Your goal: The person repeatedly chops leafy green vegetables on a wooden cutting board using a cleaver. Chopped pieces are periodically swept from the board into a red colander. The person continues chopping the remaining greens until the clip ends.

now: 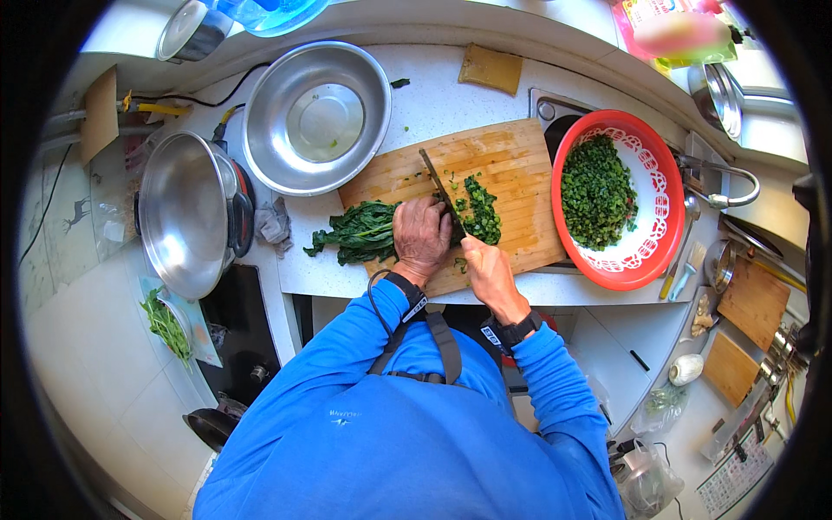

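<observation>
On a wooden cutting board [526, 162], my left hand [421, 237] presses down on a bunch of dark leafy greens [357, 234], whose leaves spread left past the board's edge. My right hand [491, 270] grips the handle of a kitchen knife [442, 188]; its blade points away from me, close beside the left fingers. Chopped greens [481, 211] lie just right of the blade. To the right of the board, a red plastic basin [673, 214] with a white patterned inside holds a heap of finely chopped greens [597, 188]. The knife partly hides the cut end of the bunch.
A wide steel basin [266, 123] overlaps the board's back left corner. Further left stands a steel pot [185, 214] near a grey cloth [274, 224]. Behind the red basin are a sink [543, 104] and a faucet [728, 198]. A brush [686, 276] lies on the right counter.
</observation>
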Tool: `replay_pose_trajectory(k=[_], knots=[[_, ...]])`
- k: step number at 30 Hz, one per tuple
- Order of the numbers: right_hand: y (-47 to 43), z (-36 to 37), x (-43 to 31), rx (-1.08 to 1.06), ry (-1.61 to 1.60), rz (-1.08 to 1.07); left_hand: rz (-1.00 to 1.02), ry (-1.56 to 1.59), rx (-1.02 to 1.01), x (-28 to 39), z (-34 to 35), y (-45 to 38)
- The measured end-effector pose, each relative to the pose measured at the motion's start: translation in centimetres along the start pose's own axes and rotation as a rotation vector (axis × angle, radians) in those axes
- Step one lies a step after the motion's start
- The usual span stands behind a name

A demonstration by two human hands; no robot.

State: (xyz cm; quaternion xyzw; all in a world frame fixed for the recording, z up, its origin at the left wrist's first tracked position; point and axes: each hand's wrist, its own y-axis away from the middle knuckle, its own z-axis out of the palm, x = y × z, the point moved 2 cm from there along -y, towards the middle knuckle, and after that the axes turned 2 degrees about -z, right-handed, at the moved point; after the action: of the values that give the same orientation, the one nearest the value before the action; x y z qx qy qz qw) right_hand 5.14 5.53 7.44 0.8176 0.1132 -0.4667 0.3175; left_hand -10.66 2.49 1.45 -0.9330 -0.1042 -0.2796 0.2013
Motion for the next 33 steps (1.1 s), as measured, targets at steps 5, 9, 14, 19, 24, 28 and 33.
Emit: replay_pose_trajectory(k=[5,9,14,19,24,28,33], knots=[[2.3,-1.9,-0.3,0.048,-0.092,0.082,-0.018,0.004,0.044,0.1,-0.2,0.2],[2.4,-3.8,-1.4,-0.081,-0.007,0.015,-0.005,0.012,0.008,0.1,-0.2,0.1],[2.6,-5.0,-2.2,-0.163,0.054,0.083,-0.018,0.054,0.021,0.1,-0.3,-0.1],[2.2,-6.3,-3.2,-0.226,0.089,0.094,-0.019,0.046,0.024,-0.1,-0.1,0.0],[-1.0,-4.4,-2.4,-0.223,0.126,0.036,-0.034,0.037,0.030,-0.1,0.1,0.0],[-0.5,-2.5,-1.0,-0.113,0.105,0.087,-0.034,0.018,0.010,0.0,-0.1,0.0],[2.3,-2.8,-0.7,-0.039,-0.064,0.142,-0.024,0.072,0.071,0.0,-0.4,0.0]])
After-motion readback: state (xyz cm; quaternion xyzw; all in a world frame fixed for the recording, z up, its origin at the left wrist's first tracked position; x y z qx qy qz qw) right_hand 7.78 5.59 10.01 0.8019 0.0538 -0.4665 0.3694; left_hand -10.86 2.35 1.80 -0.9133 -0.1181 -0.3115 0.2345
